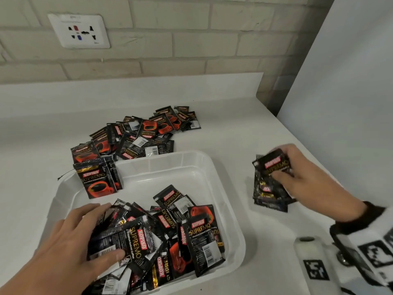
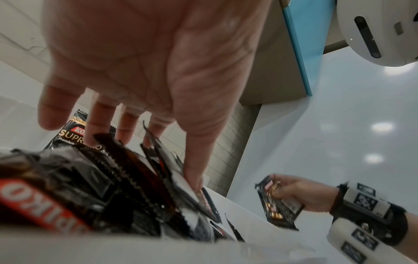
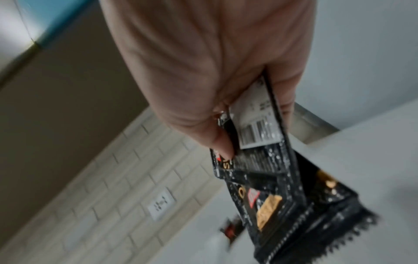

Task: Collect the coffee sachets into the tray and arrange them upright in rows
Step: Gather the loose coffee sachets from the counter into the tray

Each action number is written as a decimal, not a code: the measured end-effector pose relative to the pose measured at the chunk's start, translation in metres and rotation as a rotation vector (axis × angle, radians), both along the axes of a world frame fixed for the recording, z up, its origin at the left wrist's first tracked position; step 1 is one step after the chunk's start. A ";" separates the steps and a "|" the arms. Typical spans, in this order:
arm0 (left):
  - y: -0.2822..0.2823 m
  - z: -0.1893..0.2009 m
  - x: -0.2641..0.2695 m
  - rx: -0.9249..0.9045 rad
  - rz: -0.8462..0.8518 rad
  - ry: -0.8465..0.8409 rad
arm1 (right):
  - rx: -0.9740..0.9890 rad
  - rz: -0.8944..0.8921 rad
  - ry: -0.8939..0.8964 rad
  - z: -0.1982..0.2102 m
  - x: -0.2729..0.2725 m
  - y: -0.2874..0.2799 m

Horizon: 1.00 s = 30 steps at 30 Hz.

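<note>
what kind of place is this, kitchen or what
Likely a kitchen or office pantry counter: a white worktop with a raised back edge, a pale brick-tile wall with a socket, and heaps of instant coffee sachets in and behind a plastic tray.

Kitchen prob.: tiled wall (image 1: 191, 39), counter (image 1: 234, 124), socket (image 1: 79, 30).
</note>
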State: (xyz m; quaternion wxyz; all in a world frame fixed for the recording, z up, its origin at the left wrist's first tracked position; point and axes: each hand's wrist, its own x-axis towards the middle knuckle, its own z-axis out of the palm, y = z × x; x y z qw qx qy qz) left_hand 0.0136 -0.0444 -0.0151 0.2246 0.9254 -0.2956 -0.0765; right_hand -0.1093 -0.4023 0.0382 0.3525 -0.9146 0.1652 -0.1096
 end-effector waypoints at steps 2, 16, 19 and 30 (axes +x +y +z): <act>-0.001 0.001 0.001 0.014 -0.012 -0.010 | 0.063 0.093 -0.059 0.019 0.003 0.015; 0.020 0.012 0.003 -0.070 -0.001 0.055 | -0.154 0.780 0.443 -0.001 0.040 0.091; 0.019 0.022 -0.009 -0.053 0.048 0.184 | -0.065 0.822 0.518 0.000 0.039 0.091; 0.096 -0.047 0.076 0.013 -0.057 0.266 | -0.022 0.609 0.436 0.015 0.091 0.075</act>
